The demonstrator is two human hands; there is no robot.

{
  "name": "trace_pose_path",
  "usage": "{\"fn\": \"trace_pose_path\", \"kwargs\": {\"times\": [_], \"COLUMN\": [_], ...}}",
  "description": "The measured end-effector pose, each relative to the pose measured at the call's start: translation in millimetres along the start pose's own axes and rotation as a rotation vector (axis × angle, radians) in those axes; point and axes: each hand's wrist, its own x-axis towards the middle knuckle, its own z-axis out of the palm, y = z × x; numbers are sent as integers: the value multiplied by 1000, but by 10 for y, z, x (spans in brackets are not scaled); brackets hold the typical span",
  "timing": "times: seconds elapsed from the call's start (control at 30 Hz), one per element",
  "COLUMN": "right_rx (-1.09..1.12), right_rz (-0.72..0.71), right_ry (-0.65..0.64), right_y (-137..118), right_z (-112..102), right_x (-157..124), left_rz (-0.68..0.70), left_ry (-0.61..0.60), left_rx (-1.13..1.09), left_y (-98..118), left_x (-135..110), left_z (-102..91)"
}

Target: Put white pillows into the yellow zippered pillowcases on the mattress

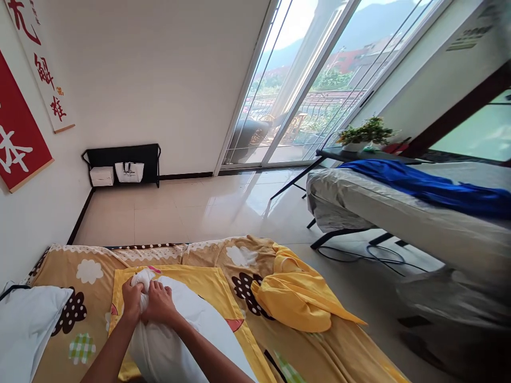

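A plump white pillow (199, 324) lies across a flat yellow pillowcase (209, 276) on the bed. My left hand (133, 298) is closed around the pillow's far end, gathering its fabric into a bunched knob. Just to its right, my right hand (158, 302) grips the same end, fingers curled into the white cloth. The two hands nearly touch. Part of the pillow's near side is hidden behind my right forearm. To the right, a crumpled yellow cloth (297, 300) rests on the brown patterned bed sheet (90, 252).
Another white pillow (30, 324) sits at the bed's left edge. Across the tiled floor (223, 207) stands a black rack (146, 159) with a white box and bag. At right is a plastic-covered massage-style table (379, 197) bearing blue cloth (419, 183); cables (359, 258) lie beneath.
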Motion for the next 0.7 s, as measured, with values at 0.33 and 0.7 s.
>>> {"fn": "trace_pose_path", "kwargs": {"times": [0.33,0.7], "right_rx": [65,-109], "right_rz": [164,82], "right_ry": [492,568], "right_y": [834,663], "right_z": [-693,-1571], "right_x": [-730,-910], "left_rz": [-89,-94], "left_ry": [-319,-315], "left_rx": [-271,-526], "left_y": [594,999], "left_x": [-927,-1057], "left_z": [1221,1484]}}
